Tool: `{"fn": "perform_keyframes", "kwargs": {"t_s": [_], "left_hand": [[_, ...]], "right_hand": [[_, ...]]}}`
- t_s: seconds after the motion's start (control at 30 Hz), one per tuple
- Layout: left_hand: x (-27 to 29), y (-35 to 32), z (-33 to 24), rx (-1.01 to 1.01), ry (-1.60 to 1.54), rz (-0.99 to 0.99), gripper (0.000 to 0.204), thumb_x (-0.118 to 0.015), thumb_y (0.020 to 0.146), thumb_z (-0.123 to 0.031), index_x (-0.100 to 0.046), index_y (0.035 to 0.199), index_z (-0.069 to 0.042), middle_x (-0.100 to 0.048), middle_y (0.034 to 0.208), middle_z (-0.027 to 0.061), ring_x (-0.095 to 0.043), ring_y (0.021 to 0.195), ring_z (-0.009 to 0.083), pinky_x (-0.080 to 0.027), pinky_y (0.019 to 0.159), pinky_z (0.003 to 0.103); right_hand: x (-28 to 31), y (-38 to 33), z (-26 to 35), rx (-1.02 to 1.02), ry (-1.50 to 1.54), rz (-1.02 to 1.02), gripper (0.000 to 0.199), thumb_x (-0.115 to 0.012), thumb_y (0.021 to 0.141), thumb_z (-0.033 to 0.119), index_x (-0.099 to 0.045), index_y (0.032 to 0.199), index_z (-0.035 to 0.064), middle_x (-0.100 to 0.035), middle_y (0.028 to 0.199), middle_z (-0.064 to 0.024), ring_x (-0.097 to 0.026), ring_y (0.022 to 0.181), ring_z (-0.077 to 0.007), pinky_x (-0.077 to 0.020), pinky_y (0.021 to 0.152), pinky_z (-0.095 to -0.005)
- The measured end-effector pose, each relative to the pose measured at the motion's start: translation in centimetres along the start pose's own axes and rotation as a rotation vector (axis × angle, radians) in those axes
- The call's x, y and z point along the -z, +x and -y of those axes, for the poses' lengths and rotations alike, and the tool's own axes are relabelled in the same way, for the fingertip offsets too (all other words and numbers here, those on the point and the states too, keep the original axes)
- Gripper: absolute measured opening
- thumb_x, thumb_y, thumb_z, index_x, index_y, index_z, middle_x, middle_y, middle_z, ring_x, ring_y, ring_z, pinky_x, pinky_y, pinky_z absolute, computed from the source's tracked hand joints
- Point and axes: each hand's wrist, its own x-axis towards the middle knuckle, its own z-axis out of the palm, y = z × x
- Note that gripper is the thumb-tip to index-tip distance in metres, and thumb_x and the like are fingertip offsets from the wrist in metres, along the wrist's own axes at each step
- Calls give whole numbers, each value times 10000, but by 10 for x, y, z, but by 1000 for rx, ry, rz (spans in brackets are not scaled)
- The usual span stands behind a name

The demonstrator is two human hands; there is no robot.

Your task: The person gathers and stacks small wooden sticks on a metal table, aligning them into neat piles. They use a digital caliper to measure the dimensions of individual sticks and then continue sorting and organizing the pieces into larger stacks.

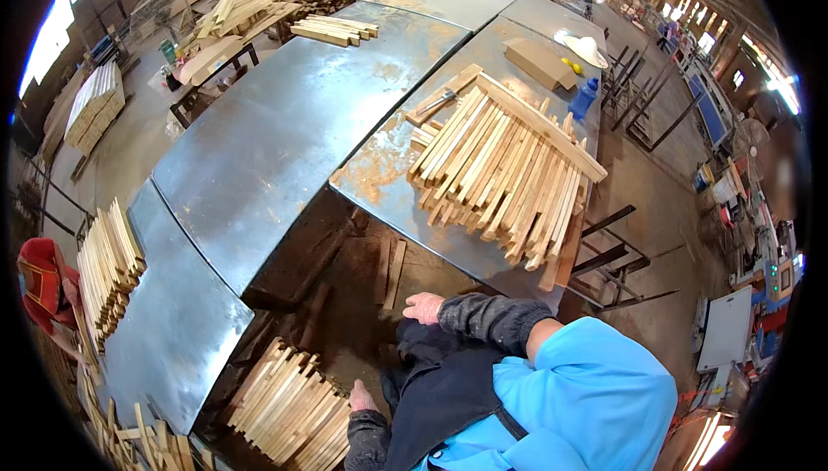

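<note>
My right hand [424,307], in a pinkish glove, hangs in front of my dark apron [435,393]; its fingers point left, loosely extended, and I see nothing in them. Lower down, my left hand [363,396], gloved alike, is beside the right end of a stack of pale wooden strips [289,406]. Its fingers are mostly hidden, and whether it touches the stack I cannot tell. Ahead of me, a big pile of wooden strips [500,169] lies on the metal-topped table [371,156], with a wooden board [539,126] across its far ends.
A hammer-like tool [435,103], a cardboard box [539,63], a blue bottle [584,98] and a pale hat [586,50] are on the table. At far left, a person in red [47,281] stands by another strip stack [109,273]. Metal frames [608,255] stand right of the table.
</note>
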Motion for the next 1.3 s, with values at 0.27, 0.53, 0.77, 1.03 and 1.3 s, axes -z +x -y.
{"fn": "perform_keyframes", "kwargs": {"t_s": [0.27, 0.53, 0.77, 1.03, 1.3], "left_hand": [[96, 25, -87, 336, -900, -27, 422, -590, 1069, -484, -661, 1184, -84, -674, 1082, 67, -620, 909, 250, -513, 765, 442], [110, 66, -59, -125, -126, 93, 320, -587, 1040, -371, -621, 876, -98, -608, 809, 92, -590, 760, 278, -460, 649, 441], [150, 132, -81, -190, 409, 85, 295, -597, 1023, -340, -601, 904, -71, -652, 862, 220, -655, 849, 420, -509, 710, 533], [246, 254, -227, -522, 442, 58, 272, -609, 997, -323, -611, 923, -62, -667, 924, 269, -664, 920, 473, -524, 750, 565], [303, 296, -493, -53, -544, 302, 119, -659, 1026, -166, -678, 976, -60, -644, 893, 2, -607, 794, 170, -506, 707, 347]], "right_hand": [[3, 43, 77, 37, 155, -43, 523, -693, 1063, 354, -652, 1412, -34, -769, 1138, -171, -742, 911, -265, -583, 794, -435], [37, 153, 193, 147, 352, 48, 312, -691, 1016, 282, -607, 1085, -11, -618, 799, -126, -627, 713, -247, -483, 647, -450], [145, 333, 299, 421, 105, -348, 395, -673, 992, 345, -708, 1067, -41, -726, 1047, -288, -709, 1033, -458, -547, 911, -513], [299, 370, 317, 552, 355, -569, 476, -693, 1052, 394, -660, 1371, 42, -709, 1186, -130, -694, 1066, -275, -593, 921, -413], [521, 155, 276, 328, 1410, -994, 623, -711, 1019, 643, -694, 1097, 25, -692, 889, -42, -671, 692, -144, -570, 570, -280]]}}
